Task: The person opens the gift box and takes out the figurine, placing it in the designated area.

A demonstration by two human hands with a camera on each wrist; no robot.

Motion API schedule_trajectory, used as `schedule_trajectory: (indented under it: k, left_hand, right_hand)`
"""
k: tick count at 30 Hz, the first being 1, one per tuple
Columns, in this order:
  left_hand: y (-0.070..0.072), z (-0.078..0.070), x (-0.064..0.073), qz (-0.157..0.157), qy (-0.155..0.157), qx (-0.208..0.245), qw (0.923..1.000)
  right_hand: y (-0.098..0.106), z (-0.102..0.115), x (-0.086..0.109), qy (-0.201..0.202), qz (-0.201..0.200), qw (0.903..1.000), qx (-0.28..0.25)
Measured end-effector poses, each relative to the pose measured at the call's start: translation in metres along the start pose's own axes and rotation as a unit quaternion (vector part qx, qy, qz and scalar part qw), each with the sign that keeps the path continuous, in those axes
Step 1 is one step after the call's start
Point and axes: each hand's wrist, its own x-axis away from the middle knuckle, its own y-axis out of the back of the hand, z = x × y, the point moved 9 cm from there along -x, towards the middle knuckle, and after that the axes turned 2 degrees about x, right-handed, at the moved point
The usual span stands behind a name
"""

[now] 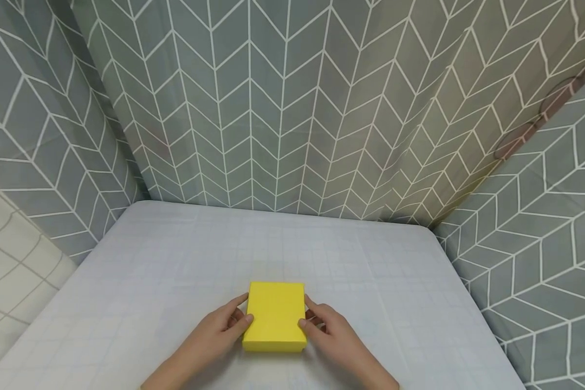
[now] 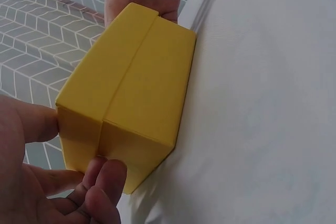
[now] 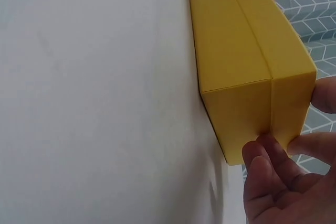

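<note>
A yellow lidded box (image 1: pixel 275 313) sits on the table near its front edge, its lid fitted over the lower part. Along its left side my left hand (image 1: pixel 220 328) grips it, thumb at the top edge and fingers against the side wall. My right hand (image 1: pixel 332 329) mirrors this on the right side. In the left wrist view, fingertips (image 2: pixel 113 174) touch the box's end wall by the lid seam. The right wrist view has fingertips (image 3: pixel 257 156) at the same seam on the opposite wall. What the box contains is hidden.
A white cloth with a faint grid covers the table (image 1: pixel 185 260). Grey curtains (image 1: pixel 283 108) with white chevron lines hang behind it and on both sides. Pale grid-patterned fabric (image 1: pixel 14 271) lies beyond the left edge.
</note>
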Motion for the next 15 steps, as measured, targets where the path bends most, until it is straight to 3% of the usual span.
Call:
schedule_trajectory:
  k: [4,9,15]
  left_hand:
    - [0.0015,0.0013,-0.0002,0.001,-0.004,0.020,0.9998]
    - [0.0008,0.0036,0.0002,0.013,0.003,0.052,0.9986]
    - [-0.0009,0.0073,-0.0001,0.034,0.020,0.114,0.9927]
  right_hand:
    - [-0.0019,0.0032,0.0006,0.006,0.003,0.9999,-0.015]
    - [-0.0036,-0.0005,0.0010,-0.016,0.003,0.9996,-0.022]
    - [-0.0035,-0.0016,0.0010,-0.024,0.004,0.9991,-0.033]
